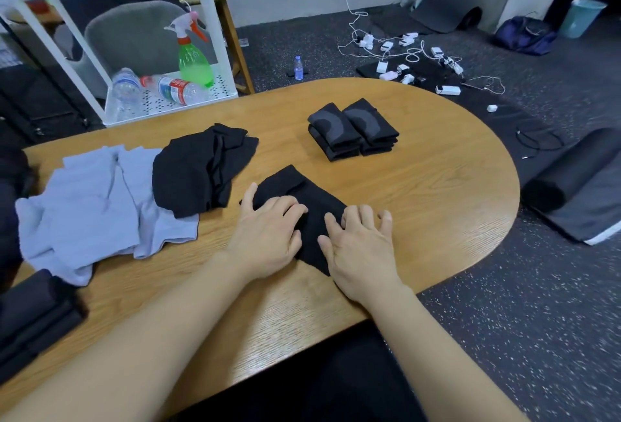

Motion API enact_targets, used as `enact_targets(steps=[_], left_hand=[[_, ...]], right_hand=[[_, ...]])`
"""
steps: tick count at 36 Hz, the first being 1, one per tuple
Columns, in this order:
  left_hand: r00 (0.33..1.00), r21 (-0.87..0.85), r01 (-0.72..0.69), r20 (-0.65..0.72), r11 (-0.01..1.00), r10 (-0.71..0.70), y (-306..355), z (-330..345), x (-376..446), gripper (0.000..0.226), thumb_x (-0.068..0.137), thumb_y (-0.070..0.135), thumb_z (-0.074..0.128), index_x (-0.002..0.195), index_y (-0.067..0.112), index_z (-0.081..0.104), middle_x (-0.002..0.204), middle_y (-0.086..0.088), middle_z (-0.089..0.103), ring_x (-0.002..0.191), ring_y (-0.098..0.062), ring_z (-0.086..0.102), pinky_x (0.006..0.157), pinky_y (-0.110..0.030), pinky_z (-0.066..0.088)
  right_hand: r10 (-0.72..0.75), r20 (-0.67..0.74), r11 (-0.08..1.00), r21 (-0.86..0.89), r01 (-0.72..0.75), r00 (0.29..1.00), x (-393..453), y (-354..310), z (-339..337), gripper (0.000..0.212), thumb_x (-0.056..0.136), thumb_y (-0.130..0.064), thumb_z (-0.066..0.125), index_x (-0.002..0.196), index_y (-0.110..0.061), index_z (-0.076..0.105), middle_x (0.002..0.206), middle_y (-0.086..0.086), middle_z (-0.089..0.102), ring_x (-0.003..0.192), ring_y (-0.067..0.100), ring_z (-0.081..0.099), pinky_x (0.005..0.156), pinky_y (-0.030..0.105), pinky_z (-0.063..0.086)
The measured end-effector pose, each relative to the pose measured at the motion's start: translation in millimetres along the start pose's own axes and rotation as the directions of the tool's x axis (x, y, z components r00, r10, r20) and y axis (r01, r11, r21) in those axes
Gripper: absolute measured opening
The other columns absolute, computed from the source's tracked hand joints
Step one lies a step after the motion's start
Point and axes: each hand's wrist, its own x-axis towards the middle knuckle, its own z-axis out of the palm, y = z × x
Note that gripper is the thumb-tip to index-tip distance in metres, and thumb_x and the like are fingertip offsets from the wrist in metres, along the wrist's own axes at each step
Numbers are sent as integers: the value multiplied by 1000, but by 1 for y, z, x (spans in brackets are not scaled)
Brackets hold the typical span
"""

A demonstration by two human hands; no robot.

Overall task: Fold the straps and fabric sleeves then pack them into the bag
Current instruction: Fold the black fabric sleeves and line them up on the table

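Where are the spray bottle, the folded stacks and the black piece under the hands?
spray bottle (pixel 195 63): head view, on its green body.
folded stacks (pixel 353 129): head view, top of the two piles.
black piece (pixel 312 216): head view, fabric between the hands.

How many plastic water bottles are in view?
3: one upright on the white shelf, one lying beside it, one standing on the floor beyond the table. Others may be hidden.
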Motion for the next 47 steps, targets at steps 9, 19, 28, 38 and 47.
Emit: enact_targets(steps=[9, 19, 28, 38, 47], left_hand=[[998, -20, -66, -13, 998, 66, -6, -8, -3, 43, 89, 10, 53, 130, 22, 57, 135, 4, 53, 132, -14, 45, 115, -54, -7], [978, -269, 142, -111, 953, -177, 25, 1, -47, 45, 89, 42, 24, 114, 31, 60, 118, 19, 55, 113, -3, 49, 113, -43, 6], [995, -181, 86, -41, 980, -95, -4, -13, -63, 62, 78, 75, 30, 113, 33, 58, 120, 23, 51, 121, 0, 47, 116, -47, -4], [998, -36, -56, -43, 998, 54, -11, -26, -75, 56, 69, 70, 46, 97, 28, 70, 107, 15, 69, 103, -8, 65, 117, -48, -4], [994, -84, -18, -110, 996, 9, -11, -13, -82, 40, 73, 42, 38, 80, 21, 71, 79, 8, 73, 85, -10, 71, 120, -44, -3]], right_hand=[[35, -53, 994, 103, -30, 998, -8, -9, -8, 45, 94, -41, 30, 94, -19, 69, 86, 2, 58, 90, 26, 51, 84, 43, 24], [-103, 61, 957, 279, 83, 993, 4, 25, -20, 49, 95, -36, 26, 127, -24, 61, 124, -12, 61, 124, 16, 38, 91, 33, 17], [-133, 45, 947, 299, 114, 990, -22, 1, -19, 50, 91, -40, 29, 111, -23, 70, 104, -9, 57, 105, 19, 48, 86, 35, 21], [-200, 74, 951, 253, 176, 977, -41, -10, -29, 53, 80, -56, 43, 109, -20, 69, 100, -6, 55, 105, 20, 48, 93, 42, 26], [-216, 33, 948, 244, 202, 976, -49, -9, -28, 54, 71, -52, 47, 107, -19, 71, 96, -7, 56, 99, 19, 51, 90, 36, 23]])
